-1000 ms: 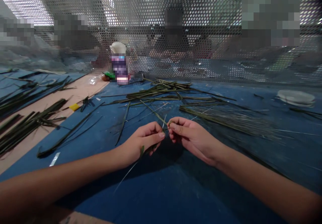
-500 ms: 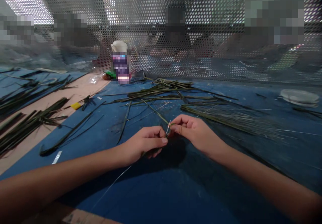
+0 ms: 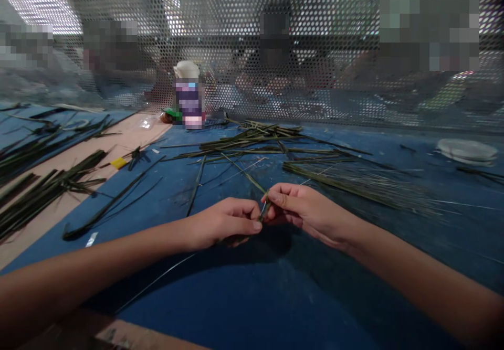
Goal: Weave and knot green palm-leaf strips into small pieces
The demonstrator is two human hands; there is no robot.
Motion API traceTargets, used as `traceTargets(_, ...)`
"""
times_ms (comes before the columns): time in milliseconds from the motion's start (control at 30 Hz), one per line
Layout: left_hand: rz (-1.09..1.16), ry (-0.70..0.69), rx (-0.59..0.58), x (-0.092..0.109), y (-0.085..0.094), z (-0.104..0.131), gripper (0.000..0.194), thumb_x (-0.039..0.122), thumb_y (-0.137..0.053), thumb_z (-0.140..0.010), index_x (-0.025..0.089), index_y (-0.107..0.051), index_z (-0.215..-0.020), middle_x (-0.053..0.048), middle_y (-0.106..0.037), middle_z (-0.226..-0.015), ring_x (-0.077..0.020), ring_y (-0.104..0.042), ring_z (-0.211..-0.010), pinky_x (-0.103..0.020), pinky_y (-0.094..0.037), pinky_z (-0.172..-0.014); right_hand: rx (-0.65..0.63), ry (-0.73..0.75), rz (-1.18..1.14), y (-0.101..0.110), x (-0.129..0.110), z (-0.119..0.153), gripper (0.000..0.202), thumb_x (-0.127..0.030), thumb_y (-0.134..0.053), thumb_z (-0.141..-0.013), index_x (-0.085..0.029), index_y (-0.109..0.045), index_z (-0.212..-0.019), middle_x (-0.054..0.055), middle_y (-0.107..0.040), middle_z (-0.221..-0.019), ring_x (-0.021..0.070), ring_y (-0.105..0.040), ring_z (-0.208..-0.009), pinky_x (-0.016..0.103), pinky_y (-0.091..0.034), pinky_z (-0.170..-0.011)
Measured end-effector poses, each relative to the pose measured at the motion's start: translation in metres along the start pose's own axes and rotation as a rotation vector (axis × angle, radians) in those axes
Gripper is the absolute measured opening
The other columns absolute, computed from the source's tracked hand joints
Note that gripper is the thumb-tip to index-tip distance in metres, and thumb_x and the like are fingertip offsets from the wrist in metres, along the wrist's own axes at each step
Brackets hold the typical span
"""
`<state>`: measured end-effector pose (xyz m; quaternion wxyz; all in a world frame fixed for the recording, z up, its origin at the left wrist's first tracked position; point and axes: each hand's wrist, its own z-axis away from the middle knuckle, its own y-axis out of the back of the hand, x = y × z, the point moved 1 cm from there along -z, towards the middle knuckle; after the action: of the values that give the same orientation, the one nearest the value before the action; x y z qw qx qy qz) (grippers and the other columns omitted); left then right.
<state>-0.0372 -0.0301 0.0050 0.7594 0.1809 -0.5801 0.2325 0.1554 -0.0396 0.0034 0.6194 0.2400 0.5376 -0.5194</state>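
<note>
Bringing the fingertips nearly together is the main change in the last second: a pale shiny piece (image 3: pixel 263 207) that stood free above the left hand (image 3: pixel 232 221) now sits low between the fingers, with a green strip (image 3: pixel 254 181) lying against it. The right hand (image 3: pixel 305 205) pinches this strip between thumb and bent forefinger, one end slanting away toward the middle of the blue tabletop (image 3: pixel 252 303), while a short length turns down toward the left thumb. The left hand also pinches, thumb pressed toward the curled forefinger, seemingly on the lower end of that green length; whether it clasps the shiny piece too I cannot tell. Below its wrist, a thin pale wire (image 3: pixel 157 277) now trails further toward the near edge than a second ago, though its link to the shiny piece is hidden. Taken together, this looks like the strip being worked down onto the shiny piece, a closer stage than merely holding the two near each other; whether it wraps around or only lies beside is too small to make out. Beyond the hands, the loose green stems (image 3: pixel 252 139) and the wire-tipped bundle (image 3: pixel 334 182) lie where they were.
</note>
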Motion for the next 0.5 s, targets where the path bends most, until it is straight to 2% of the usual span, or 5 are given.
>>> traceTargets(133,-0.061,-0.005,-0.054,-0.002,0.0,0.002,0.027,0.037,-0.059,-0.085,0.017,-0.045,-0.075,0.006,-0.044,-0.061,-0.0054,-0.038,-0.05,-0.019,-0.029,-0.046,-0.105,-0.069,-0.036,0.003,0.002,0.001,0.024,-0.034,-0.069,-0.082,-0.015,-0.058,-0.072,-0.001,-0.064,-0.063,0.0078,-0.062,-0.062,0.019,-0.051,-0.064)
traceTargets(300,0.074,-0.053,-0.073,-0.005,0.0,-0.001,0.025,0.034,-0.06,-0.084,0.017,-0.044,-0.074,0.006,-0.044,-0.062,-0.0056,-0.038,-0.051,-0.018,-0.03,-0.046,-0.084,-0.066,-0.091,-0.001,0.005,0.001,0.028,-0.037,-0.069,-0.081,-0.016,-0.054,-0.069,-0.004,-0.058,-0.055,0.0093,-0.064,-0.061,0.022,-0.054,-0.065)
traceTargets(400,0.143,-0.11,-0.042,-0.005,0.0,-0.002,0.023,0.031,-0.058,-0.085,0.016,-0.045,-0.074,0.004,-0.046,-0.063,-0.006,-0.041,-0.051,-0.019,-0.033,-0.047,-0.054,-0.01,-0.071,-0.007,0.006,0.001,0.032,-0.042,-0.067,-0.082,-0.017,-0.051,-0.07,-0.007,-0.05,-0.05,0.0107,-0.065,-0.057,0.022,-0.053,-0.062)
traceTargets(500,0.156,-0.159,0.044,-0.004,0.0,-0.003,0.022,0.03,-0.055,-0.087,0.016,-0.045,-0.074,0.004,-0.049,-0.059,-0.0063,-0.042,-0.048,-0.02,-0.033,-0.048,-0.04,0.048,-0.007,-0.014,0.006,-0.001,0.037,-0.05,-0.061,-0.084,-0.018,-0.049,-0.069,-0.009,-0.042,-0.048,0.0102,-0.061,-0.048,0.02,-0.048,-0.052)
